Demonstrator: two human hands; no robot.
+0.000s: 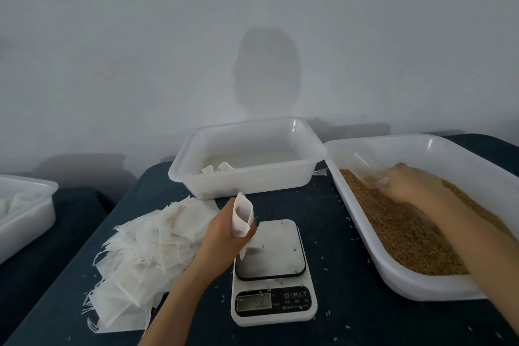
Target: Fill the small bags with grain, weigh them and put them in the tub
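Note:
My left hand (224, 229) holds a small white bag (242, 215) upright with its mouth open, just above the left edge of the white kitchen scale (273, 272). My right hand (410, 185) grips a clear plastic scoop (370, 170) lying in the brown grain (407, 230) inside the large white tray (398, 278) on the right. Behind the scale stands a white tub (247, 177) with a few filled bags (217, 168) at its bottom. A heap of empty white bags (146, 250) lies on the dark table to the left.
Another white tub (25, 205) with bags sits at the far left on a separate dark surface. Loose grains are scattered over the dark tabletop (345, 261) and on the scale's platform. A plain wall rises close behind the tubs.

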